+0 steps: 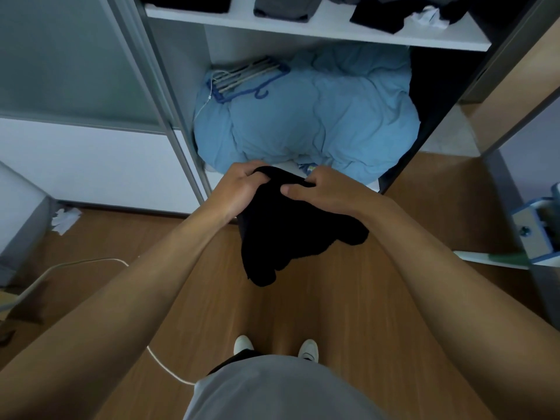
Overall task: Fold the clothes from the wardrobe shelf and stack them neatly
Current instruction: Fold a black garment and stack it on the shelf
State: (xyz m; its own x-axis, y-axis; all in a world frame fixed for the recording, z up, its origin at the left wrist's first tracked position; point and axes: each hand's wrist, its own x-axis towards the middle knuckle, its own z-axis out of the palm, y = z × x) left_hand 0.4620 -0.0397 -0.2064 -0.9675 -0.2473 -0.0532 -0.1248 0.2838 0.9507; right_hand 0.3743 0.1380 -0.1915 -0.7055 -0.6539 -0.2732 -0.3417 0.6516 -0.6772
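A black garment [281,234] hangs bunched in the air in front of the open wardrobe, above the wooden floor. My left hand [242,189] grips its top edge on the left, and my right hand [318,190] pinches the same edge on the right, thumb on top. The white wardrobe shelf [333,28] at the top carries a folded dark pile [188,1], a folded grey garment [285,9] and loose black clothes [406,12] with a white piece [430,16] among them.
A big light-blue duvet [318,116] fills the wardrobe's lower compartment, with blue and white hangers [242,77] on top. A sliding door [60,62] stands left. A white cable [75,265] and crumpled paper [65,219] lie on the floor. A blue-and-white stand [539,231] is at right.
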